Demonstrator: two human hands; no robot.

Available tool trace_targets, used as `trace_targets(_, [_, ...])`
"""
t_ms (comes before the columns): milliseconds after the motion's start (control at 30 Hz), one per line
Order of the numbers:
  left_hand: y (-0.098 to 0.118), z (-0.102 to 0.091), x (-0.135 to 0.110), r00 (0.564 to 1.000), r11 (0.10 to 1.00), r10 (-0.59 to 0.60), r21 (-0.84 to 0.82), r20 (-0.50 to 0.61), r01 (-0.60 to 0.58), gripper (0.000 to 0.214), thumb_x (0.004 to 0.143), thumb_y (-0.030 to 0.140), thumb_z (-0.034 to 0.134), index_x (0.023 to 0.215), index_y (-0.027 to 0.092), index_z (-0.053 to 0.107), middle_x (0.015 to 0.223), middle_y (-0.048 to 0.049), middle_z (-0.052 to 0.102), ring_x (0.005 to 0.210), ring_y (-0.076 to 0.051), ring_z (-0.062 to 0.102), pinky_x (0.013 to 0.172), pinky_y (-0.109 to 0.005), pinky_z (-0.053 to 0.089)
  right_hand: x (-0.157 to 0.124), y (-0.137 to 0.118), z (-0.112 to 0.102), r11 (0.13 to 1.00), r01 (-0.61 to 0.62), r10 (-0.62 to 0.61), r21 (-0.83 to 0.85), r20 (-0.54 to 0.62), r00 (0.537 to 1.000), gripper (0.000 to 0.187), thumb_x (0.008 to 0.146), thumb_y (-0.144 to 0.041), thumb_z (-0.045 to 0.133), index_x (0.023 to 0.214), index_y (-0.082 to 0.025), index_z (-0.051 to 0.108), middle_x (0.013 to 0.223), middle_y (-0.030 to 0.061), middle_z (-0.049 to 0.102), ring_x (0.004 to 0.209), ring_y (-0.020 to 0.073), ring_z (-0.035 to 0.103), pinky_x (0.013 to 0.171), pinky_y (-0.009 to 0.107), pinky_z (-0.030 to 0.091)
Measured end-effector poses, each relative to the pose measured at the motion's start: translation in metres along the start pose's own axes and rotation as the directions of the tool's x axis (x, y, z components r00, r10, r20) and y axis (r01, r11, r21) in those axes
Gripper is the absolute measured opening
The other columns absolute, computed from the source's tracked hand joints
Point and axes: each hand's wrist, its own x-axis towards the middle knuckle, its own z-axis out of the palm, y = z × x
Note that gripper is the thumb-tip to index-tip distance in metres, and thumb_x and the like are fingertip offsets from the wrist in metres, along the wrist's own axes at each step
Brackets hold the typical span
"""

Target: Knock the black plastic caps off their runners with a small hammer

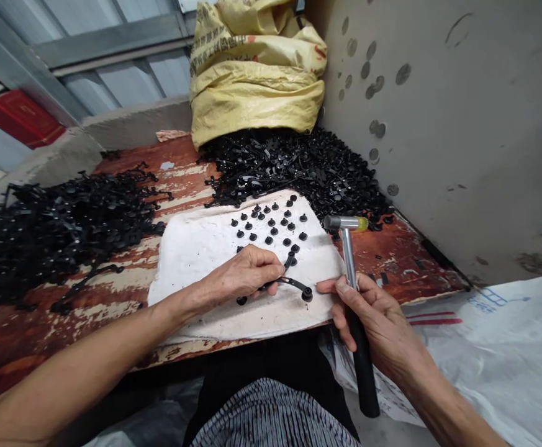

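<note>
Head view: left hand pinching a black curved part, right hand wrapped around a hammer.
The part is over a white cloth; small black pegs stand scattered beyond it, then a dark heap against a yellow sack, with another pile leftward.

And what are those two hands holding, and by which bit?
The right hand holds a hammer near where its metal shaft meets the black handle. The left hand pinches a curved black part; the fingers cover the exact spot.
</note>
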Motion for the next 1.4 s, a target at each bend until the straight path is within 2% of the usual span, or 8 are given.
trace_targets(567, [-0.002, 0.001, 0.0, 1.0, 0.999, 0.011, 0.033, 0.009, -0.011, 0.029, 0.085, 0.038, 0.05, 0.068, 0.016, 0.056, 0.054, 0.0044, 0.049, 0.04, -0.004, 0.033, 0.039, -0.019, 0.024, 0.001, 0.003, -0.002, 1.0, 0.005, -0.005, -0.009, 0.023, 1.0, 0.043, 0.081, -0.056, 0.066, 0.094, -0.016, 0.061, 0.047, -0.0073, 0.055, 0.029, 0.0056, 0.04, 0.036, 0.02, 0.025])
trace_targets(700, [-0.003, -0.001, 0.002, 1.0, 0.995, 0.019, 0.101, 0.025, -0.022, 0.032, 0.087, 0.039, 0.05, 0.065, 0.016, 0.055, 0.047, 0.0063, 0.041, 0.038, -0.005, 0.031, 0.037, -0.019, 0.021, 0.002, 0.004, -0.002, 1.0, 0.011, -0.011, -0.011, 0.027, 1.0, 0.042, 0.081, -0.056, 0.066, 0.094, -0.016, 0.06, 0.047, -0.0077, 0.055, 0.029, 0.0055, 0.042, 0.036, 0.02, 0.026])
trace_targets(800, [-0.003, -0.007, 0.004, 0.998, 0.987, 0.024, 0.157, 0.06, -0.033, 0.033, 0.089, 0.038, 0.05, 0.063, 0.017, 0.054, 0.041, 0.0077, 0.034, 0.036, -0.005, 0.027, 0.037, -0.019, 0.018, 0.002, 0.003, -0.003, 1.0, 0.017, -0.017, -0.015, 0.025, 1.0, 0.041, 0.082, -0.055, 0.065, 0.095, -0.016, 0.061, 0.047, -0.0076, 0.055, 0.029, 0.0057, 0.042, 0.036, 0.02, 0.026])
trace_targets(967, [-0.003, -0.02, 0.009, 0.983, 0.983, 0.05, 0.167, 0.179, -0.08, 0.036, 0.089, 0.04, 0.05, 0.062, 0.016, 0.054, 0.046, 0.0051, 0.04, 0.04, -0.006, 0.031, 0.04, -0.02, 0.02, 0.001, 0.002, -0.004, 0.999, 0.023, -0.022, -0.026, 0.025, 0.999, 0.041, 0.082, -0.055, 0.065, 0.094, -0.016, 0.061, 0.047, -0.0072, 0.056, 0.029, 0.0054, 0.041, 0.035, 0.02, 0.025])
trace_targets(1167, [-0.006, -0.029, 0.012, 0.961, 0.979, 0.085, 0.158, 0.262, -0.13, 0.036, 0.091, 0.038, 0.05, 0.062, 0.016, 0.054, 0.049, 0.0045, 0.041, 0.042, -0.006, 0.032, 0.042, -0.021, 0.022, 0.002, 0.005, -0.004, 0.999, 0.03, -0.028, -0.041, 0.039, 0.999, 0.039, 0.084, -0.055, 0.063, 0.092, -0.016, 0.06, 0.048, -0.0075, 0.055, 0.029, 0.0053, 0.04, 0.033, 0.019, 0.026])
trace_targets(1300, [-0.003, -0.026, 0.013, 0.966, 0.977, 0.083, 0.169, 0.244, -0.126, 0.033, 0.088, 0.034, 0.051, 0.059, 0.016, 0.052, 0.046, 0.0044, 0.04, 0.041, -0.006, 0.031, 0.041, -0.021, 0.02, 0.0, 0.001, -0.009, 0.974, 0.085, -0.084, -0.211, 0.011, 0.996, 0.038, 0.087, -0.057, 0.056, 0.09, -0.019, 0.059, 0.06, -0.0019, 0.063, 0.032, 0.0068, 0.041, 0.031, 0.021, 0.033])
trace_targets(1367, [-0.001, -0.025, 0.013, 0.97, 0.975, 0.079, 0.185, 0.229, -0.123, 0.032, 0.086, 0.032, 0.052, 0.058, 0.017, 0.051, 0.045, 0.0045, 0.04, 0.04, -0.006, 0.03, 0.04, -0.021, 0.019, -0.004, -0.004, -0.013, 0.883, 0.183, -0.193, -0.433, 0.02, 0.981, 0.036, 0.092, -0.051, 0.051, 0.101, -0.018, 0.063, 0.069, 0.0025, 0.068, 0.041, 0.0113, 0.053, 0.038, 0.024, 0.046])
trace_targets(1400, [-0.001, -0.025, 0.014, 0.971, 0.974, 0.076, 0.191, 0.225, -0.121, 0.032, 0.085, 0.031, 0.052, 0.057, 0.017, 0.051, 0.045, 0.0046, 0.039, 0.04, -0.006, 0.029, 0.04, -0.021, 0.019, -0.007, -0.008, -0.015, 0.796, 0.256, -0.277, -0.549, 0.045, 0.96, 0.036, 0.093, -0.046, 0.05, 0.109, -0.017, 0.064, 0.076, 0.0056, 0.072, 0.052, 0.0153, 0.063, 0.048, 0.027, 0.054])
